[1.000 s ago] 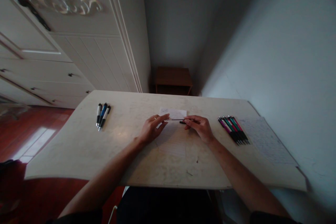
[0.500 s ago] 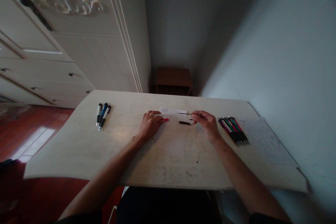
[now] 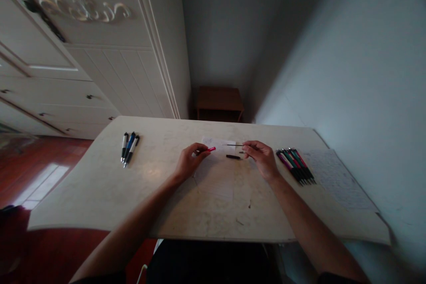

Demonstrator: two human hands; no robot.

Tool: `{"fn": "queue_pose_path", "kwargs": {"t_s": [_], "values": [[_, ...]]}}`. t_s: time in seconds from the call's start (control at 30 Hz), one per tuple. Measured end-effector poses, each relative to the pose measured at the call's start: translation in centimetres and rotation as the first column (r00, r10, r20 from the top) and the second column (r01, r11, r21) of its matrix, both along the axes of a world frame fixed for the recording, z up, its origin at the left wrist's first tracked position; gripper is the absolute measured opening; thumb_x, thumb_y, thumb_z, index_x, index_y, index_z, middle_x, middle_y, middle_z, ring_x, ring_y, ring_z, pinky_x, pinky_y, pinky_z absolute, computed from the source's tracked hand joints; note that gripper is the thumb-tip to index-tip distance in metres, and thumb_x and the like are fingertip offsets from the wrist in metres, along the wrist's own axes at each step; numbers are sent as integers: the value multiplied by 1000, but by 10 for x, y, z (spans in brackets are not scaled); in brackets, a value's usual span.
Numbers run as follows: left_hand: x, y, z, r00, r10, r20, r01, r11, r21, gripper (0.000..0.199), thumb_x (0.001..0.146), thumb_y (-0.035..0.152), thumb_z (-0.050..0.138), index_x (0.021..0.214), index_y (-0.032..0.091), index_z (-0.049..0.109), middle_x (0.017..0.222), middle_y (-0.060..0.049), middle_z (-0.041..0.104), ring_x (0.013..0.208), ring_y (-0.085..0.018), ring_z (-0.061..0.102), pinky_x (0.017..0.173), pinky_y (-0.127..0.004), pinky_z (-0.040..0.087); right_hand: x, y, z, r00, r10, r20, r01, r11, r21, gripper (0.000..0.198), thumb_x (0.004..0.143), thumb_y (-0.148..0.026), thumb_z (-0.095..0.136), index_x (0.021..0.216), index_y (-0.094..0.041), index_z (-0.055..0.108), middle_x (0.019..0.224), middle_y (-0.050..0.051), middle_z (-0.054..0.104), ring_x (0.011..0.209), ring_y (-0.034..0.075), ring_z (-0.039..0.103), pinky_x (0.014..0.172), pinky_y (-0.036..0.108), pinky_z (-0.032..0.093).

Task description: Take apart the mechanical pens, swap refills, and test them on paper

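Observation:
Between thumb and fingers, my left hand [image 3: 191,159] pinches a short pink-red pen barrel [image 3: 212,148], its free end pointing right. My right hand [image 3: 261,155] is closed on a thin dark pen refill [image 3: 234,145] that points left toward the barrel; the two are apart. Just below the refill, a black pen grip section [image 3: 233,157] lies on the table. A tiny metallic-looking piece [image 3: 242,152] is beside my right fingertips, too small to make out. White paper [image 3: 218,177] lies flat under and between my hands.
Three pens [image 3: 129,148] lie together on the left of the white table [image 3: 89,186]. Several coloured pens with black grips [image 3: 296,166] are lined up at right, beside a handwritten sheet [image 3: 336,177]. Small dark bits [image 3: 249,204] lie near the front edge.
My left hand has lifted the pink-red barrel off the table and now pinches it, turned slightly upward to the right. My right hand with the refill has barely moved.

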State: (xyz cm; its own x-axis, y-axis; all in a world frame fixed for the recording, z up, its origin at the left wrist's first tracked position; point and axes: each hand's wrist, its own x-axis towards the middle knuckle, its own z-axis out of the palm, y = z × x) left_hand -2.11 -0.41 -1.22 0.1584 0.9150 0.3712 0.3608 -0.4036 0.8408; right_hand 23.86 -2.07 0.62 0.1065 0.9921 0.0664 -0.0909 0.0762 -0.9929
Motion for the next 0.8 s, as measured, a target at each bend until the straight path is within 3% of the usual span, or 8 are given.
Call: {"fn": "queue_pose_path", "kwargs": {"t_s": [0.2, 0.5, 0.8], "values": [[0, 0, -8, 990, -3, -139, 25, 987, 158, 19, 86, 37, 68, 89, 18, 67, 83, -3, 71, 73, -15, 65, 69, -28, 54, -3, -1, 5, 999, 2, 42, -1, 1000, -18, 24, 66, -36, 80, 81, -19, 75, 69, 1, 70, 57, 12, 59, 58, 27, 51], [0, 0, -8, 986, 30, -163, -4, 988, 157, 16, 87, 34, 67, 91, 19, 67, 85, -3, 69, 76, -15, 64, 71, -29, 53, -2, -1, -2, 989, 30, 147, -32, 999, 16, 26, 68, -39, 78, 81, -18, 73, 64, 0, 68, 57, 13, 61, 59, 27, 52], [1, -2, -5, 978, -33, -206, 76, 976, 204, 14, 87, 32, 67, 88, 18, 67, 83, -4, 69, 76, -16, 64, 69, -28, 51, -5, -3, -3, 976, 78, 202, -79, 997, -1, 26, 71, -40, 77, 84, -17, 74, 61, 0, 67, 56, 14, 61, 59, 27, 50]]}}
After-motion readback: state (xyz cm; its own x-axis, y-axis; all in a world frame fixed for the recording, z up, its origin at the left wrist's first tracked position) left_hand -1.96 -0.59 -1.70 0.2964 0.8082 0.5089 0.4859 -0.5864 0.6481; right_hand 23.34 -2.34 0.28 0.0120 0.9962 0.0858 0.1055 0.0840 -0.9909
